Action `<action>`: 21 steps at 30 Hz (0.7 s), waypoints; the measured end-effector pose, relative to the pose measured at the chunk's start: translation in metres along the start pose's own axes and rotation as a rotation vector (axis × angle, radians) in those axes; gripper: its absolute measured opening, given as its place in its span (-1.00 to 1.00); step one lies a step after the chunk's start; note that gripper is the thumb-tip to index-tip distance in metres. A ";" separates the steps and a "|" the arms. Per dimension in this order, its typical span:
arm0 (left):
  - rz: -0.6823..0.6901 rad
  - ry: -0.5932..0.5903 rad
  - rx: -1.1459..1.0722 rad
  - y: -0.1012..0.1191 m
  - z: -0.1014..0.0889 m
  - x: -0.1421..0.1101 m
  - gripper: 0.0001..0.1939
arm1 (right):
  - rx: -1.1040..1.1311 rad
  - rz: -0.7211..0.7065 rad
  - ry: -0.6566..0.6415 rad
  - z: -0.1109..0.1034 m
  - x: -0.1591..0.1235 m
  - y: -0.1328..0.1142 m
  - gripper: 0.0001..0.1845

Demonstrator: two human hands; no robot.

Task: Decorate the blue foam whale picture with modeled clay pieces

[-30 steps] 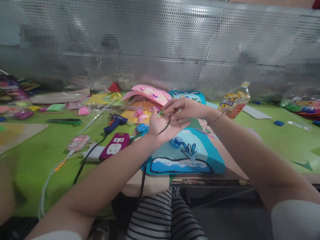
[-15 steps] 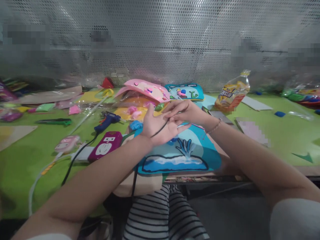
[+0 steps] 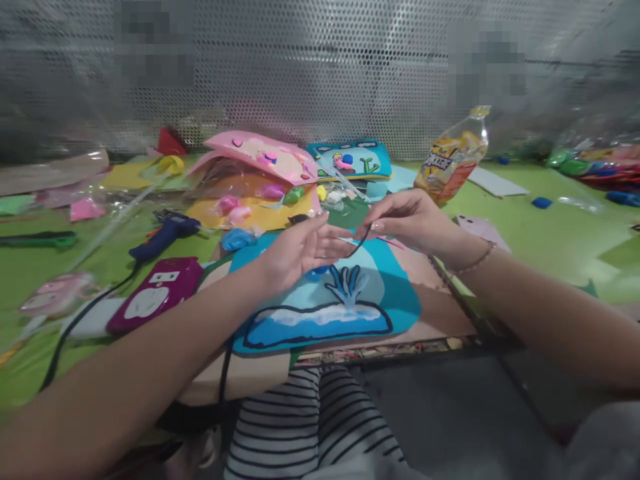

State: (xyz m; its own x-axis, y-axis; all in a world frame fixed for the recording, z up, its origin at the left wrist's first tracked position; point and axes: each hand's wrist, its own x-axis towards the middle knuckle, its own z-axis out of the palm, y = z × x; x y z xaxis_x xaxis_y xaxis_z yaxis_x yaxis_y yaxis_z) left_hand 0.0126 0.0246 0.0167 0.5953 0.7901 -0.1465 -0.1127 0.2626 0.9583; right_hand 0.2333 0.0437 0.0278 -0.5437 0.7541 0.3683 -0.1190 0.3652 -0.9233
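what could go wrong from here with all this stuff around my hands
The thin dark strip might slip or stretch, since the right hand pinches it only at the fingertips.
If dropped, it could mark the blue picture below.
The left forearm might snag the black cord and drag the glue gun.

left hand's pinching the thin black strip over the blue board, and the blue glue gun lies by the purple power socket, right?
Wrong hand: the head view shows the right hand pinching the thin black strip over the blue board. The left hand is open. The blue glue gun does lie by the purple power socket.
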 end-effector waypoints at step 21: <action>0.264 0.165 0.586 -0.013 0.014 -0.010 -0.60 | 0.012 0.133 -0.179 0.013 -0.024 0.004 -0.94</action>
State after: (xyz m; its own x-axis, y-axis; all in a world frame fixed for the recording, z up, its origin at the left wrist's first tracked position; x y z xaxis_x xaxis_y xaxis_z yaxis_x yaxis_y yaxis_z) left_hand 0.0191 0.0052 0.0089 0.4720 0.8733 0.1204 0.2411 -0.2593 0.9352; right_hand 0.2351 0.0199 0.0142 -0.6939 0.6859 0.2194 -0.0461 0.2618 -0.9640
